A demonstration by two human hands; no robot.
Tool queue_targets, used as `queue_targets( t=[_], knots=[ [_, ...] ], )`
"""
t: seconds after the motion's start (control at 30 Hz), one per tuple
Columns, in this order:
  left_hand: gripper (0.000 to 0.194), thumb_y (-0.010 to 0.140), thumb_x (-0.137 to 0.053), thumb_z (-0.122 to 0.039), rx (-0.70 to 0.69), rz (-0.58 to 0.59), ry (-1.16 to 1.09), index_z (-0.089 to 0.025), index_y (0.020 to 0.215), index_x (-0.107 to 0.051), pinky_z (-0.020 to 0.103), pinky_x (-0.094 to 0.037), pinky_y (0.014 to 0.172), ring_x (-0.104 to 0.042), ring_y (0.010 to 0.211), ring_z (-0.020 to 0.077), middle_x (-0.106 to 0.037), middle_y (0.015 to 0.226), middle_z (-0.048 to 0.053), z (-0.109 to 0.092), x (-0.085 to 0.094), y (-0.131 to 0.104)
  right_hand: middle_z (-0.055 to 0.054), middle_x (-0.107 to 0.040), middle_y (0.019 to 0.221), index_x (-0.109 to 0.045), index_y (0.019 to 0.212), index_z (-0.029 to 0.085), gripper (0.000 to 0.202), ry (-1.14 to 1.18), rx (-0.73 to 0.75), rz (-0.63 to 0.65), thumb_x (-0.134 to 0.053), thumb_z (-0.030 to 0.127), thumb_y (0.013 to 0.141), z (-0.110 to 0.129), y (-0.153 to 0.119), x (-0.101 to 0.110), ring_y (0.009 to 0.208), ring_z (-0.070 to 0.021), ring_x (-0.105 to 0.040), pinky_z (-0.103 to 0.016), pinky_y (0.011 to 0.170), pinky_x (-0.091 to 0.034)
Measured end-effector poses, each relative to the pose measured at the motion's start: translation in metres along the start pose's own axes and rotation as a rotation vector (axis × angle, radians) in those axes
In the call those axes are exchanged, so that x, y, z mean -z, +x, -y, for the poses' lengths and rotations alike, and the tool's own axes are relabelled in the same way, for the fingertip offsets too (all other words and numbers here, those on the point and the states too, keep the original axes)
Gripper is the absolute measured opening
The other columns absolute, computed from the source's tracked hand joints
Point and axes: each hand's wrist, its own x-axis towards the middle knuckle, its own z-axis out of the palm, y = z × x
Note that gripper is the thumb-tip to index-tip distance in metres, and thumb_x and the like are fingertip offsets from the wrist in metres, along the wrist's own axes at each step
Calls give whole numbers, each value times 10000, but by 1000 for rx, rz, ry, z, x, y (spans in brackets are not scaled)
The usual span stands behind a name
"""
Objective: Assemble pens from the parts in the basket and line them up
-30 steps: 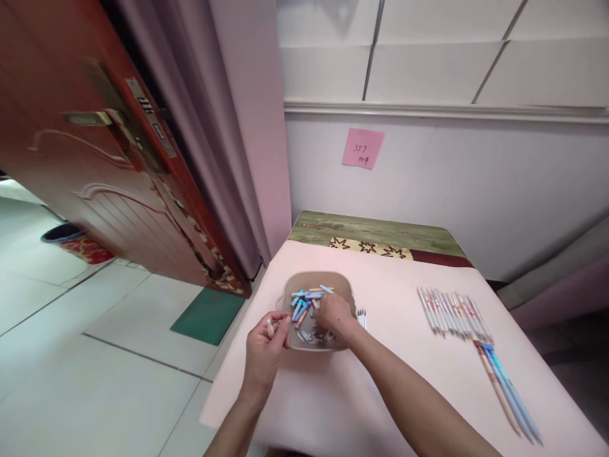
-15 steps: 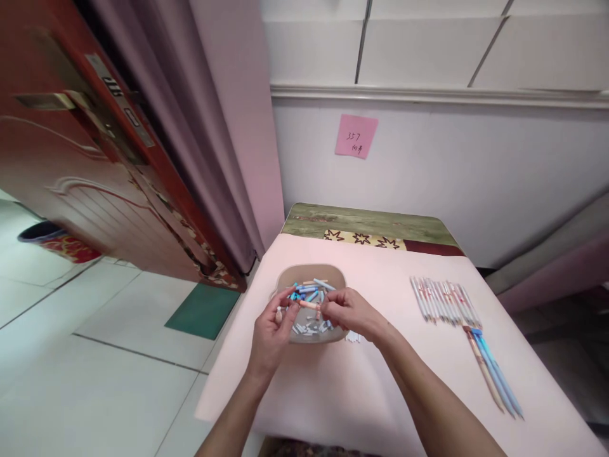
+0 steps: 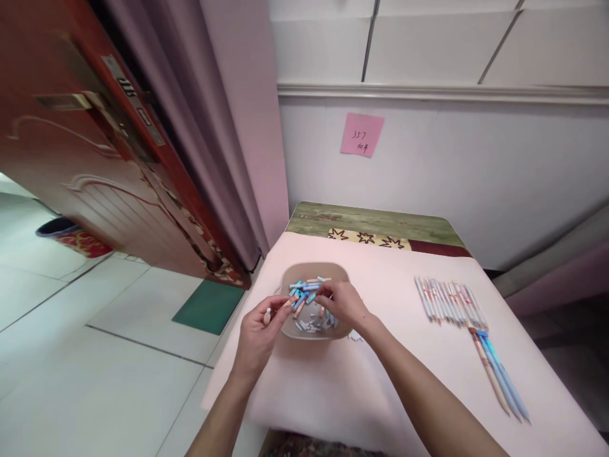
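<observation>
Left grip, tub's 8 o'clock: pinching peach tube | right grip, 3 o'clock: half-curled, hold unclear | we advise working low over tub.

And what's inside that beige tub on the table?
In the tub lie short blue and orange-brown pieces, with small white bits nearer the front. The left hand covers part of its left side, the right hand part of its right; anything beneath them is hidden.
</observation>
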Motion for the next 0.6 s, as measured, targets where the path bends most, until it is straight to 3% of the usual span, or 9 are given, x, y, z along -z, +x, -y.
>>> queue_targets(
  t=[0.13,0.33,0.6],
  knots=[
    [288,738,-699,-374,-4,-47,-18,-167,936,-671,233,-465,591,-629,765,184,-719,868,76,5,8,2,-61,-741,852,-745,818,207,179,-162,-27,55,-600,139,739,-3,14,-23,848,-204,-670,-245,714,-454],
    [299,745,-689,-398,42,-46,-29,-170,934,-650,220,-436,548,-606,652,142,-732,842,66,8,10,1,-116,-742,824,-758,795,158,173,-304,-34,194,-631,147,678,14,22,-50,793,-241,-690,-258,668,-490],
    [263,736,-695,-384,15,-20,-85,-174,886,-646,257,-475,691,-639,751,172,-713,797,48,11,2,0,-164,-732,936,-736,946,138,278,-373,-93,206,-662,162,679,23,25,-68,882,-289,-689,-301,731,-513]
  ],
)
